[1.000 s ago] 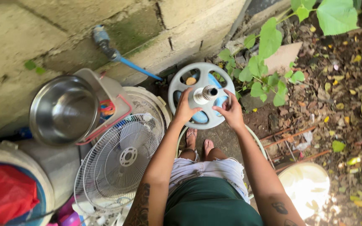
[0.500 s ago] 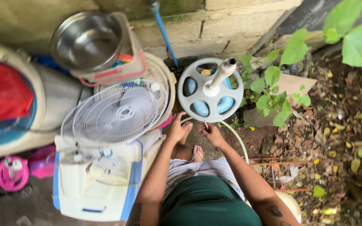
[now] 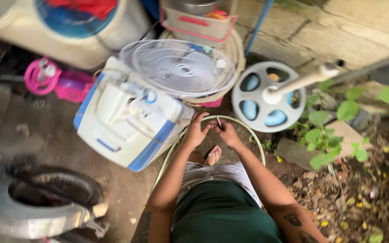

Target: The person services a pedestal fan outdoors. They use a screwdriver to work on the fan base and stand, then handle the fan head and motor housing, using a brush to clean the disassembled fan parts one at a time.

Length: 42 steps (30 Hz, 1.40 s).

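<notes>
So I've let go of the round grey fan base with its white pole (image 3: 266, 96), now upper right. Both grips, left hand (image 3: 196, 131) and right hand (image 3: 225, 132), are closed on the thin pale-green ring (image 3: 248, 130) mid-frame, meaning I've switched parts.

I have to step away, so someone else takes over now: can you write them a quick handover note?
Left hand and right hand both grip the top of the thin pale ring, held in front of the body. The round fan base with its pole stands apart, just beyond. The wire fan grille rests on the white and blue appliance. Ring not fitted to anything yet.
</notes>
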Each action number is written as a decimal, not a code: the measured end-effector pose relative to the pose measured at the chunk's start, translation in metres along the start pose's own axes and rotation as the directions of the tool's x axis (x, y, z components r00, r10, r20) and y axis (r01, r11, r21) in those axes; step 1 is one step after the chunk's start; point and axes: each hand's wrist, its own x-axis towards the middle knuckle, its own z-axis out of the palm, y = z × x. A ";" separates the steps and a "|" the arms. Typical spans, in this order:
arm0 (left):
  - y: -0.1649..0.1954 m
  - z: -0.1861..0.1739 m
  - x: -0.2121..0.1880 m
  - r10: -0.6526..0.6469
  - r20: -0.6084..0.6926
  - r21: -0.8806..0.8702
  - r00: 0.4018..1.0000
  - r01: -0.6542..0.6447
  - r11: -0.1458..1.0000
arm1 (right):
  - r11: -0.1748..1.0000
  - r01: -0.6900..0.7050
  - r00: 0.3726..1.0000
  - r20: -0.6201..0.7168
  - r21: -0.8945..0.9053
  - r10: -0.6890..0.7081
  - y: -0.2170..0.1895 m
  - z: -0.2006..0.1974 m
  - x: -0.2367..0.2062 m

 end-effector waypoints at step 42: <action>-0.178 -0.234 -0.035 -0.558 -0.028 -0.919 0.829 0.198 0.341 | 0.937 0.127 0.939 0.344 -0.326 -0.007 -0.036 0.282 0.128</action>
